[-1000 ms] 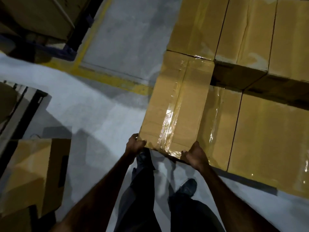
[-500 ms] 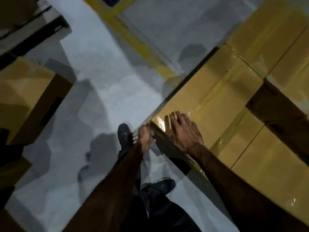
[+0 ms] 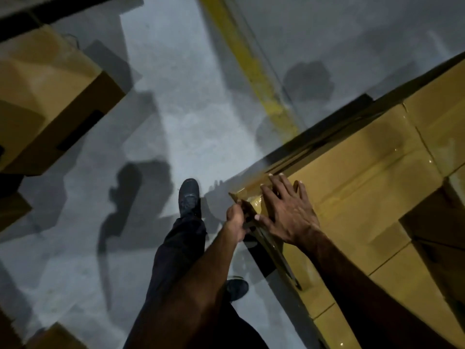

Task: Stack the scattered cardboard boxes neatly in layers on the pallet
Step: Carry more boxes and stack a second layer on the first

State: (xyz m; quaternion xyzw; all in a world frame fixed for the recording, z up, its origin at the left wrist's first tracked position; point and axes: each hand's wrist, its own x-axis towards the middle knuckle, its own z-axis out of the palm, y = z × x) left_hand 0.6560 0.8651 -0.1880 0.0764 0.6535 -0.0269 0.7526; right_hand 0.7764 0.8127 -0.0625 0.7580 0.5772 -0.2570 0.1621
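The taped cardboard box [image 3: 352, 172] sits on the top layer of the stack at the right, its near corner jutting toward the person; the right hand [image 3: 289, 212] lies flat on the box's top by that corner, fingers spread and straight; the left hand [image 3: 235, 217] is at the box's side just below the same corner, fingers curled against the edge, though whether it truly grips cannot be told. Neighbouring stacked boxes [image 3: 440, 122] butt against it, seams tight; a lower box [image 3: 402, 285] shows beneath. Open grey floor [image 3: 176, 109] spreads to the left of the stack, crossed by a yellow line [image 3: 251, 66]; a loose cardboard box [image 3: 50, 102] lies well apart at the left; the person's dark shoe [image 3: 189, 197] stands near the stack's edge.
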